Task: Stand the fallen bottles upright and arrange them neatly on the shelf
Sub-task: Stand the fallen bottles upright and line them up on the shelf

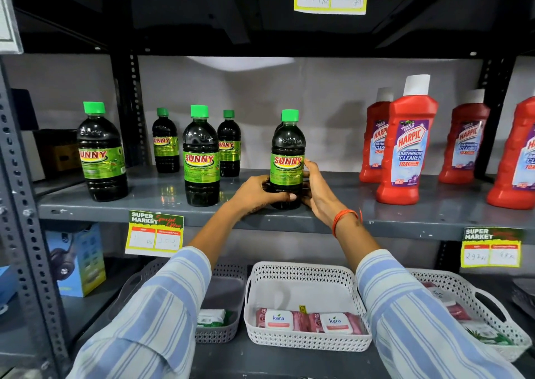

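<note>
A dark Sunny bottle (287, 153) with a green cap stands upright near the front edge of the grey shelf (162, 211). My left hand (257, 190) wraps its base from the left, and my right hand (317, 187) holds its right side. Another bottle's cap peeks out just behind it. Left of it stand two more Sunny bottles at the front (200, 158) (101, 153), and two smaller-looking ones (165, 141) (229, 144) stand upright further back. No bottle lies on its side in view.
Several red Harpic bottles (405, 144) stand upright on the right part of the shelf. Price tags (155, 234) hang from the shelf edge. Below are white baskets (307, 268) with wipe packs and a blue box (78, 260).
</note>
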